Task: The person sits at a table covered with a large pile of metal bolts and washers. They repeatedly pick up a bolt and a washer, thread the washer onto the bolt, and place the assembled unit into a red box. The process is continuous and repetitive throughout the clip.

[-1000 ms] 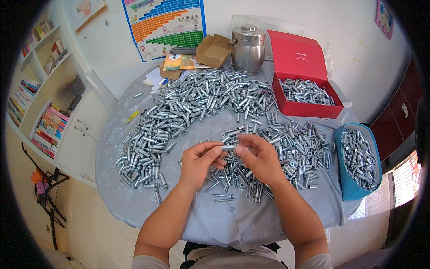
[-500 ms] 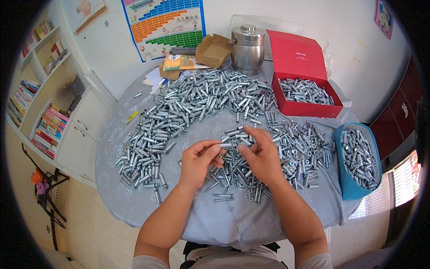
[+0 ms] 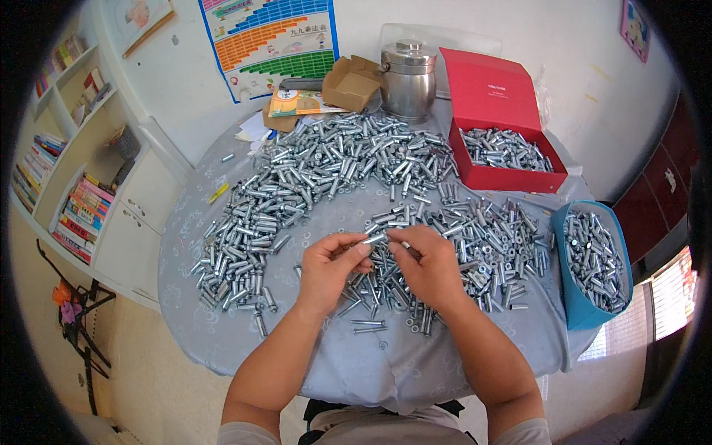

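Above the middle of the table, a silvery expansion bolt lies level between my two hands. My left hand pinches its left end between thumb and fingers. The fingers and thumb of my right hand close on its right end and partly hide it. Under and beside my right hand spreads a heap of loose bolts, sleeves, nuts and washers. A large curved pile of expansion bolts runs along the back and left of the table.
A red box full of metal pieces stands open at the back right; a blue bin of them stands at the right edge. Behind the pile are a steel canister, a cardboard box and a yellow marker.
My right hand has moved left and down, and its fingers have closed from apart onto the bolt's right end. My left hand has stayed nearly in place, holding the bolt.
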The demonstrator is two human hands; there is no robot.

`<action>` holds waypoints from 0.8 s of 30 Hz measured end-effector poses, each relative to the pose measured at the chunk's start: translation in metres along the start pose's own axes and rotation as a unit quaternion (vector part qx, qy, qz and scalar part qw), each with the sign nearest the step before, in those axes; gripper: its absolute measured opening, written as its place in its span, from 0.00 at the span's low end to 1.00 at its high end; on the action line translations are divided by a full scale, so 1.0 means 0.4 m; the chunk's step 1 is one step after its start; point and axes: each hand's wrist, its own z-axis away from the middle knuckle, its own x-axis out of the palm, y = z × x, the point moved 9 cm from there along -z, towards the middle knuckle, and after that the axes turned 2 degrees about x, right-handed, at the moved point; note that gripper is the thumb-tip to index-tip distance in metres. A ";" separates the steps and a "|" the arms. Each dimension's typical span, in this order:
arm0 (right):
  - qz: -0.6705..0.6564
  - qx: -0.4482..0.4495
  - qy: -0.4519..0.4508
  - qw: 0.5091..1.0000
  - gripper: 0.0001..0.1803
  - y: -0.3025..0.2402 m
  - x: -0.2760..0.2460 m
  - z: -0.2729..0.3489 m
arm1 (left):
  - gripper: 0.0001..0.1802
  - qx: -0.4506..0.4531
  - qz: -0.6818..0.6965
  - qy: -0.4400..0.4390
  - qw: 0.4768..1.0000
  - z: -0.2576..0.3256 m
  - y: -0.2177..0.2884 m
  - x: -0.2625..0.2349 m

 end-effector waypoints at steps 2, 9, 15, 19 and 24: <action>-0.036 0.036 -0.030 0.998 0.12 0.000 0.003 0.001 | 0.09 0.000 0.000 -0.019 1.000 0.000 0.005 0.005; -0.010 0.006 -0.012 1.000 0.13 0.026 -0.006 -0.003 | 0.09 -0.009 -0.032 0.000 0.999 -0.003 -0.007 -0.018; -0.023 0.051 0.078 0.995 0.12 0.046 -0.051 -0.007 | 0.15 0.051 -0.134 -0.023 0.989 -0.006 0.027 -0.011; -0.017 0.035 0.097 0.995 0.11 0.049 -0.056 -0.005 | 0.18 0.047 -0.111 0.031 0.992 -0.005 0.074 -0.038; -0.003 0.043 0.087 0.995 0.10 0.041 -0.055 -0.002 | 0.15 0.063 -0.196 0.089 0.975 -0.010 0.146 -0.121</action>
